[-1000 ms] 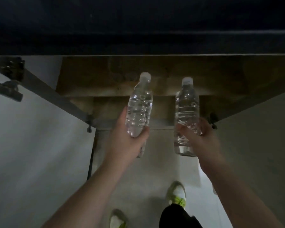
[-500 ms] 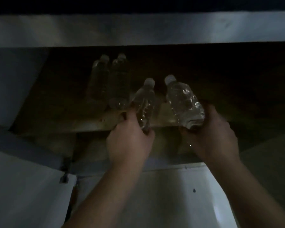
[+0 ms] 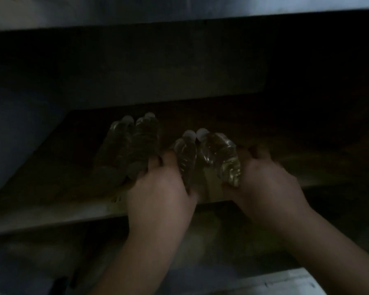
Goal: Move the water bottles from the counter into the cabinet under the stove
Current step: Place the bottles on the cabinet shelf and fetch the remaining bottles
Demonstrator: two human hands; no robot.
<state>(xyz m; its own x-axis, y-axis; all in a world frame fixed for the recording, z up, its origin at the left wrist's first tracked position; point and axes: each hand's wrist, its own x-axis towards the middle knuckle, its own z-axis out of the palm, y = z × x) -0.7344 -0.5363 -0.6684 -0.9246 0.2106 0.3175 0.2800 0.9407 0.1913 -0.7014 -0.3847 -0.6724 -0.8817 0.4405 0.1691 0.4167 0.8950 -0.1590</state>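
Inside the dark cabinet, my left hand (image 3: 160,188) grips a clear water bottle (image 3: 185,154) with a white cap, held over the wooden shelf (image 3: 51,188). My right hand (image 3: 266,184) grips a second clear bottle (image 3: 219,156), tilted with its cap leaning left, close beside the first. Two more bottles (image 3: 128,145) stand side by side on the shelf just left of my left hand. The bases of both held bottles are hidden by my fingers.
The shelf's pale front edge (image 3: 62,213) runs across below my hands. The counter's underside (image 3: 179,18) hangs overhead. A grey cabinet side wall (image 3: 13,124) stands on the left. Light floor (image 3: 264,282) shows at bottom right.
Both hands have carried their bottles forward and down into the cabinet, close over the shelf. The view has moved in closer and grown darker.
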